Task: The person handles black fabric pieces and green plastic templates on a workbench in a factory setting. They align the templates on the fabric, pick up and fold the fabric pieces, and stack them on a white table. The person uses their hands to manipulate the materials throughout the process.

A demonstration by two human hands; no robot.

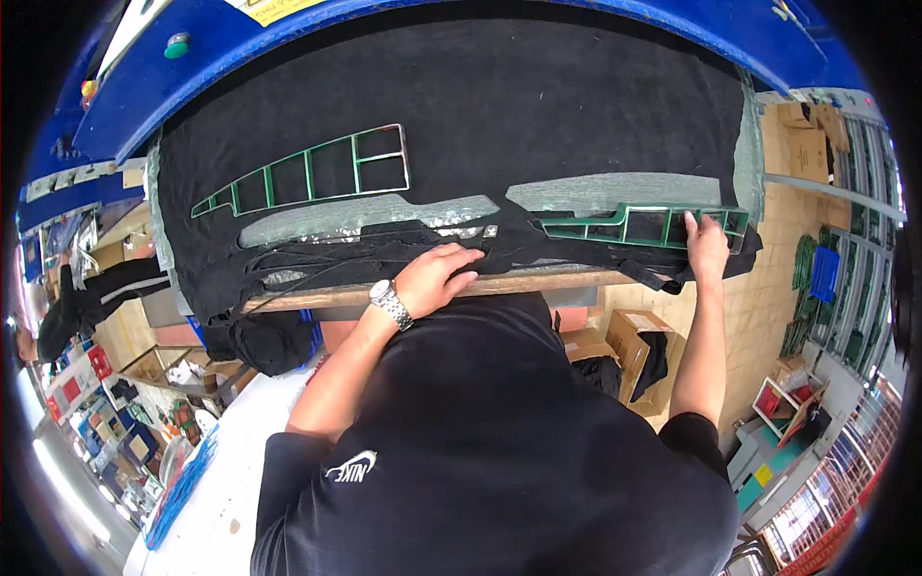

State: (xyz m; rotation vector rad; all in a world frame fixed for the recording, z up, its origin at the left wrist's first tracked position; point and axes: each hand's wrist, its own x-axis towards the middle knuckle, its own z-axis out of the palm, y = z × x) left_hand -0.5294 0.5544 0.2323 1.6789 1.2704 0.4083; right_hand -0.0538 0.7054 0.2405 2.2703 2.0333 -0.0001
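My right hand [708, 250] grips a long green metal cutting die [624, 228] near its right end, with fingers over one of its cross bars. This die lies along the near edge of the black fabric [499, 106], its narrow end pointing left. My left hand [434, 280] rests open on the near edge, fingers stretched out beside black fabric scraps [355, 252]. Farther off to the left, a second green cutting die [317, 171] lies on the fabric, untouched. Long cut-out gaps in the fabric bare the pale grey-green board [615, 194] beneath.
A blue machine frame [461, 21] with a green button [177, 45] curves across the far side. A wooden strip [538, 282] edges the table close to me. Below right stands an open cardboard box [634, 336]; another person [72, 302] is at far left.
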